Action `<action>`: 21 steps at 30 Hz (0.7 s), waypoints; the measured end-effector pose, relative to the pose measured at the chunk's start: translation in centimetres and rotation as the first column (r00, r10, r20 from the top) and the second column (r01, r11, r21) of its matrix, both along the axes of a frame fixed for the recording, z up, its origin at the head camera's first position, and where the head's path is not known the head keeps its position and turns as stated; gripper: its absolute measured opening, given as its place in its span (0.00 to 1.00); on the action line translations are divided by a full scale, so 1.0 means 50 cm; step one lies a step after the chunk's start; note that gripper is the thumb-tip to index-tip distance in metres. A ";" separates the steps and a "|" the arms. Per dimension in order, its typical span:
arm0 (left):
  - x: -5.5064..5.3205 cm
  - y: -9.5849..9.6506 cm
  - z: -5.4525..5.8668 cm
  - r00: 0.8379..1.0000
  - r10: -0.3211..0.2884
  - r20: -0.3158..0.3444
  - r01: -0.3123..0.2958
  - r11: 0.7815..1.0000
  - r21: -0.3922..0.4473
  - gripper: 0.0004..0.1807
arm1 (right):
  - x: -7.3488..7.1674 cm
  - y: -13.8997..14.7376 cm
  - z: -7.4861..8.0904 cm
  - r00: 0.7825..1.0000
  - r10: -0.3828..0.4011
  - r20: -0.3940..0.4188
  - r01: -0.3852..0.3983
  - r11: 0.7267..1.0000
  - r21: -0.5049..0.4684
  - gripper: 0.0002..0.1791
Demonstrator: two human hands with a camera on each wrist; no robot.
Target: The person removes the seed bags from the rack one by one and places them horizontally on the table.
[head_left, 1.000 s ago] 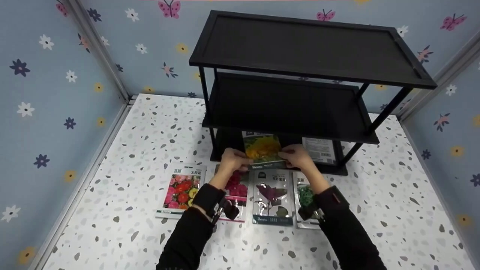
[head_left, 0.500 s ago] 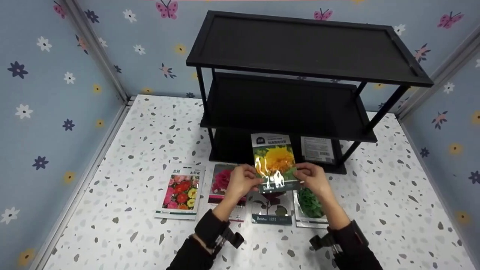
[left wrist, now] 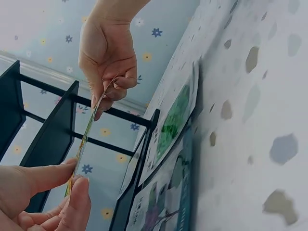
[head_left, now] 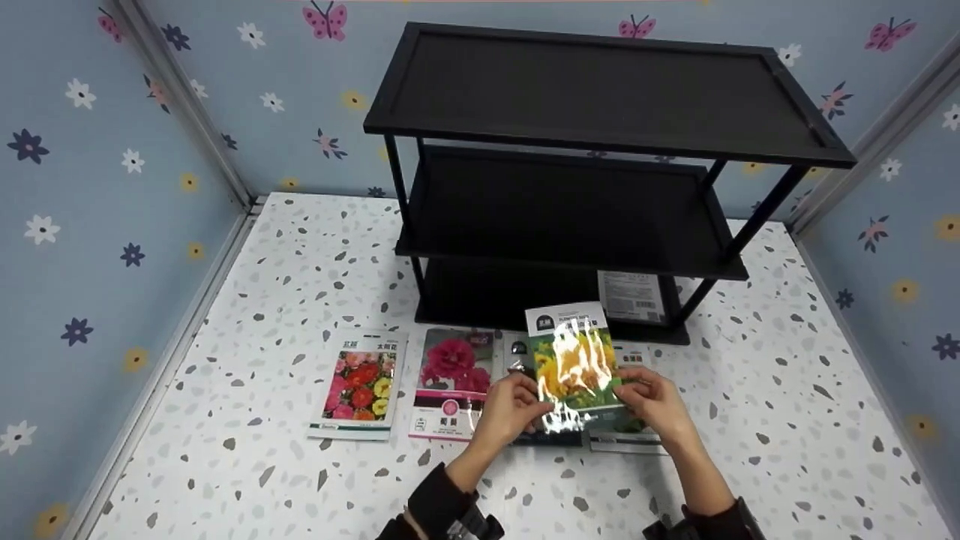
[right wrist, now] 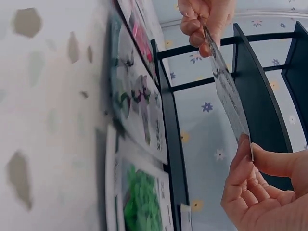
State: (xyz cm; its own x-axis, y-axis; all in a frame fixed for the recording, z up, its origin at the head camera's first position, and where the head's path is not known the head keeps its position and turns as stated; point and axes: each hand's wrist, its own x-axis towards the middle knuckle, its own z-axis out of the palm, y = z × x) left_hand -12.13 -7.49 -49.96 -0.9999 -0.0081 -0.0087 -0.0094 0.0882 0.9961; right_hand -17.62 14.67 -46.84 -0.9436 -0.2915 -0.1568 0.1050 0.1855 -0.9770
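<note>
A seed packet with a yellow flower is held above the row of other packets, glare across its glossy front. My left hand pinches its lower left edge between thumb and fingers, while my right hand pinches the right edge. In the left wrist view the yellow-flower packet shows nearly edge-on between both hands. From the right wrist its printed back faces the camera. Beneath it, partly covered, lie a packet with dark purple leaves and a green-leaf packet.
Left of these lie a pink-flower packet and a mixed-flower packet on the speckled white table. A black three-tier shelf stands behind. On its bottom tier a packet lies back side up. Flowered walls enclose the table.
Both hands have drawn the yellow-flower packet from the bottom tier toward the person, over the row of packets. Its top has come out from under the middle tier.
</note>
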 end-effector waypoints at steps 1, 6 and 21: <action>0.001 0.004 -0.003 1.000 -0.010 -0.012 0.010 1.000 -0.010 0.17 | 0.000 0.010 -0.007 1.000 -0.010 0.008 0.010 1.000 0.002 0.14; 0.002 0.015 -0.015 0.999 -0.027 -0.027 0.025 0.997 -0.069 0.17 | 0.003 0.054 -0.031 0.995 -0.095 0.027 0.094 0.994 0.052 0.15; -0.010 -0.024 -0.039 0.991 0.047 -0.122 -0.071 0.977 -0.201 0.14 | 0.005 0.219 -0.021 0.944 -0.303 0.131 0.298 0.953 0.061 0.15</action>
State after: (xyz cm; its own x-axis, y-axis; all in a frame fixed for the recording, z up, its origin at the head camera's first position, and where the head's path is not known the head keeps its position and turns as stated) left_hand -12.61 -8.70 -51.90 -0.9917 -0.0568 0.1151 0.0936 0.2933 0.9514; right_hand -17.36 25.62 -47.89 -0.9550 0.0115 -0.2964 0.2942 0.1635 -0.9416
